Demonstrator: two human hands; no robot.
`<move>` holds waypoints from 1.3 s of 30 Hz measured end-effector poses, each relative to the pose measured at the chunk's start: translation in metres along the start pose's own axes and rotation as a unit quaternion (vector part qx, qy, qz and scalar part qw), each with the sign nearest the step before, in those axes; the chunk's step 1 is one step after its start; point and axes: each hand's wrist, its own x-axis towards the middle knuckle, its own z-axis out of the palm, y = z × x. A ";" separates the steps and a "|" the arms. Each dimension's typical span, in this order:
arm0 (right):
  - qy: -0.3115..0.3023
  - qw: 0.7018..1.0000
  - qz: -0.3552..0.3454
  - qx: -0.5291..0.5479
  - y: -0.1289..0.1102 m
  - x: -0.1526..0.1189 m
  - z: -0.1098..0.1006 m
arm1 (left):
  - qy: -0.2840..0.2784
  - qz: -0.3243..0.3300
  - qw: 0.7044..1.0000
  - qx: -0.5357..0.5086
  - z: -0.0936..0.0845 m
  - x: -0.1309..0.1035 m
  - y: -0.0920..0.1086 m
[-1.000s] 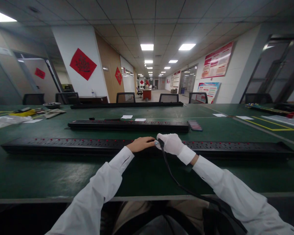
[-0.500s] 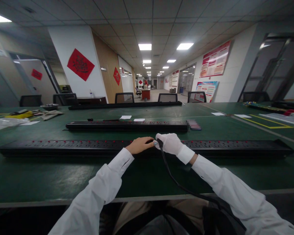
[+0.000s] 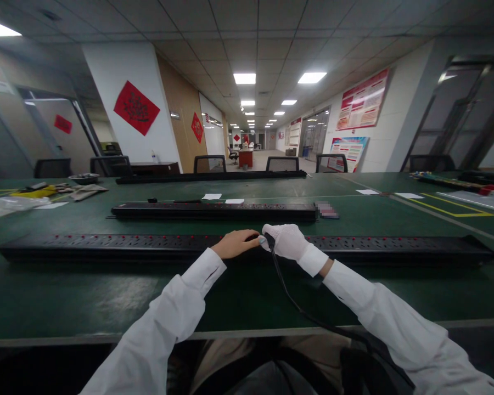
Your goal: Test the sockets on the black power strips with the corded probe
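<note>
A long black power strip [image 3: 148, 249] with a row of red dots and socket slots lies across the green table. My bare left hand [image 3: 236, 244] rests on the strip's middle, fingers pointing right and close together; what lies under them is hidden. Touching or nearly touching its fingertips is my right hand [image 3: 285, 241], in a white glove and closed round a black plug. From that plug a black cable [image 3: 286, 291] runs down and to the right, over the table's front edge. The plug's front end is hidden by the fingers.
Behind lies a shorter black strip [image 3: 214, 212], with a small patterned item [image 3: 327, 210] at its right end. Farther back are thin black bars [image 3: 209, 176]. White papers [image 3: 211, 196] lie between them. A yellow item [image 3: 35, 191] and a bowl [image 3: 84, 178] sit far left.
</note>
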 end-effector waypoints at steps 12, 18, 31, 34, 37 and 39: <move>-0.018 1.000 -0.011 0.010 0.000 0.000 -0.002 | -0.029 -0.011 1.000 -0.008 -0.002 0.001 -0.001; -0.022 1.000 -0.006 0.009 -0.001 0.000 -0.004 | -0.021 -0.001 1.000 -0.006 -0.001 0.001 -0.003; -0.025 1.000 -0.007 0.017 -0.002 0.000 -0.005 | -0.001 0.000 1.000 0.021 0.003 0.000 -0.001; -0.027 0.999 -0.008 0.017 -0.002 0.000 -0.006 | -0.008 -0.004 1.000 0.019 0.002 0.001 -0.003; -0.022 1.000 -0.007 0.011 -0.002 0.001 -0.006 | -0.010 -0.006 1.000 0.017 0.002 0.002 -0.003; -0.015 1.000 -0.006 0.009 -0.002 0.000 -0.005 | -0.010 -0.007 1.000 0.014 0.001 0.002 -0.003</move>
